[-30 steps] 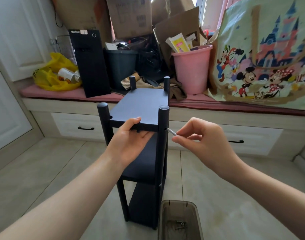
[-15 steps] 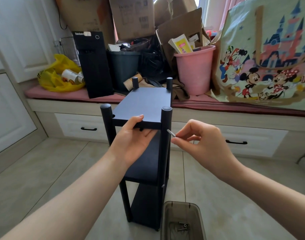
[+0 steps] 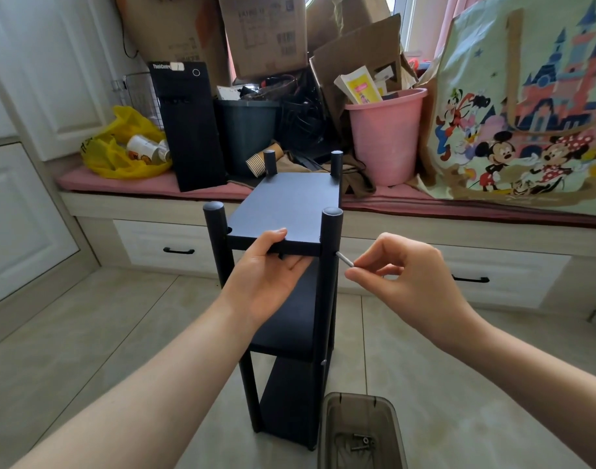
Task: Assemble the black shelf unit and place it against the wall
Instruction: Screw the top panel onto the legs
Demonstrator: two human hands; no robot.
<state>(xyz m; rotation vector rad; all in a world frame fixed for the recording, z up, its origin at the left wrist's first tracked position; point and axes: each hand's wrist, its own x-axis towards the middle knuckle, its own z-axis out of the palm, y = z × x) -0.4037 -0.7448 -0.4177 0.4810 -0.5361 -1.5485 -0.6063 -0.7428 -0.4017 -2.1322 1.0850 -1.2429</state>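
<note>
Head view. The narrow black shelf unit point(image 3: 289, 204), three boards on four round posts, stands upright on the pale tiled floor point(image 3: 86, 333), directly in front of the person and just short of a long white counter with drawers and a pink cushion point(image 3: 120, 184). The left hand point(image 3: 266, 279) grips the near edge of the top board, with the thumb on top and the fingers curled underneath. The right hand point(image 3: 401, 272) pinches a short silver metal pin point(image 3: 344, 258) between thumb and forefinger. The far end of the pin meets the outer side of the front right post point(image 3: 330, 231), just below the level of the top board; whether it has entered a hole cannot be told. A smoky translucent plastic tray point(image 3: 387, 421) sits on the floor just beside the unit's front right foot, with a few small metal screws point(image 3: 360, 443) lying in it. On the counter behind, from left to right, are a yellow plastic bag point(image 3: 120, 147), a black computer tower point(image 3: 188, 126) standing upright, a dark bin point(image 3: 245, 137), a pink plastic bucket point(image 3: 384, 137) holding papers, and a large cartoon-printed tote bag point(image 3: 526, 106). Brown cardboard boxes point(image 3: 266, 32) are stacked above them.
</note>
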